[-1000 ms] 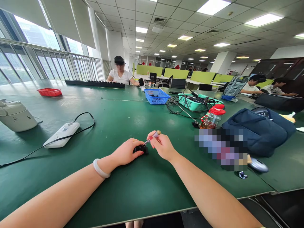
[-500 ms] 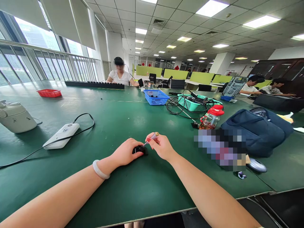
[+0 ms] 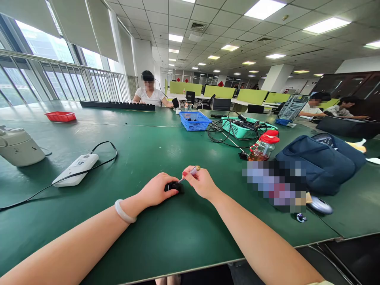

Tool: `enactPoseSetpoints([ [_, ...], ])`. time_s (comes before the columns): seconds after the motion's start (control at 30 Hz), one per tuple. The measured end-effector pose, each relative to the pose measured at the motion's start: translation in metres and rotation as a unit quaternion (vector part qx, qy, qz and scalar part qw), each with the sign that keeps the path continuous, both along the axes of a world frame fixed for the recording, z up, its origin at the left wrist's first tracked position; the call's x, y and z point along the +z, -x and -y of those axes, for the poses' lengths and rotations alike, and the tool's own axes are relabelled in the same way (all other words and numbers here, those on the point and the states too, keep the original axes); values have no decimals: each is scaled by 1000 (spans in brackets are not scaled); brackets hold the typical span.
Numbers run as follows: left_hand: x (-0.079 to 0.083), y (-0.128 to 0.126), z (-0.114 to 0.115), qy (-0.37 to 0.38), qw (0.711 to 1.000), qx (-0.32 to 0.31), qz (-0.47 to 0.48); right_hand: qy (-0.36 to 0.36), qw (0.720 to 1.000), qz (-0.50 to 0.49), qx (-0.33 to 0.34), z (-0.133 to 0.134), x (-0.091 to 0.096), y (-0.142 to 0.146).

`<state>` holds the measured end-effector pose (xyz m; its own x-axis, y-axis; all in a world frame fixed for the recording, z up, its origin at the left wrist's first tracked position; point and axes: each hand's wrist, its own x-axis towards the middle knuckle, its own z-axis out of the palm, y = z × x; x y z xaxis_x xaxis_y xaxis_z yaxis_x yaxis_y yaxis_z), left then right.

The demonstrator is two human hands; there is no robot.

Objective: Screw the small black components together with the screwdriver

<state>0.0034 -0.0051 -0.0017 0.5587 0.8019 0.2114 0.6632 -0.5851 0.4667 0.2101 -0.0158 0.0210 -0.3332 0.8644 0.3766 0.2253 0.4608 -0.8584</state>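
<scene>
My left hand (image 3: 157,190) is closed over a small black part (image 3: 175,187) and pins it to the green table (image 3: 154,154). My right hand (image 3: 200,183) pinches a small screwdriver (image 3: 190,173) with a clear handle and a gold cap. The screwdriver slants down to the left, and its tip meets the black part. A pale bangle sits on my left wrist.
A white power unit (image 3: 75,169) with a black cable lies to the left, a white kettle (image 3: 19,147) farther left. A red-lidded jar (image 3: 263,147), a dark blue bag (image 3: 319,162), blue basket (image 3: 194,120) and teal basket (image 3: 246,127) stand to the right. Other people sit at the far tables.
Both hands keep their hold; the view has shifted only slightly.
</scene>
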Motion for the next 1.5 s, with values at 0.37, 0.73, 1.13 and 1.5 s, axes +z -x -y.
enactPoseSetpoints([
  [0.37, 0, 0, 0, 12, 1000, 10, -7, 45, 999, -18, -6, -3, -5, -1],
  [0.73, 1, 0, 0, 17, 1000, 14, 1, 34, 999, -18, -14, -2, -4, 1],
  [1.13, 1, 1, 0, 24, 1000, 17, -2, -4, 996, -74, -41, -4, -6, -2],
  [1.5, 0, 1, 0, 25, 1000, 18, 3, -32, 999, -19, -38, -2, -5, -4],
])
